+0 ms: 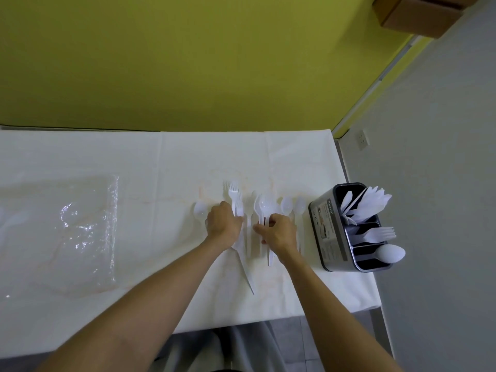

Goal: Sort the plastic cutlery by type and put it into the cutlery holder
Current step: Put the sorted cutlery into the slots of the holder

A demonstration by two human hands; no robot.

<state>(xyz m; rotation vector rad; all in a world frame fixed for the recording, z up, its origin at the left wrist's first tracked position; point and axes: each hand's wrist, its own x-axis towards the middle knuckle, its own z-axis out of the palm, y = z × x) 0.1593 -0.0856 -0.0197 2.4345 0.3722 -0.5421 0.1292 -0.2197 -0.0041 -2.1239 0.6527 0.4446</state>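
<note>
Roughly one row of loose cutlery was laid on the white-clothed table [161, 170]. Five white plastic spoons [286, 204] were counted, at least two white plastic forks [234, 193] and one white plastic knife [248, 277]; an exact count was prevented by overlaps. The grey three-compartment cutlery holder [326, 229] was stood at the table's right edge, with several knives in the far compartment, forks in the middle and one spoon in the near one. The right hand [280, 232] was curled round spoon handles. The left hand [224, 224] was set over the fork handles with its fingers hidden, so its grip could not be told. A clear plastic bag [88, 232] was laid well left.
</note>
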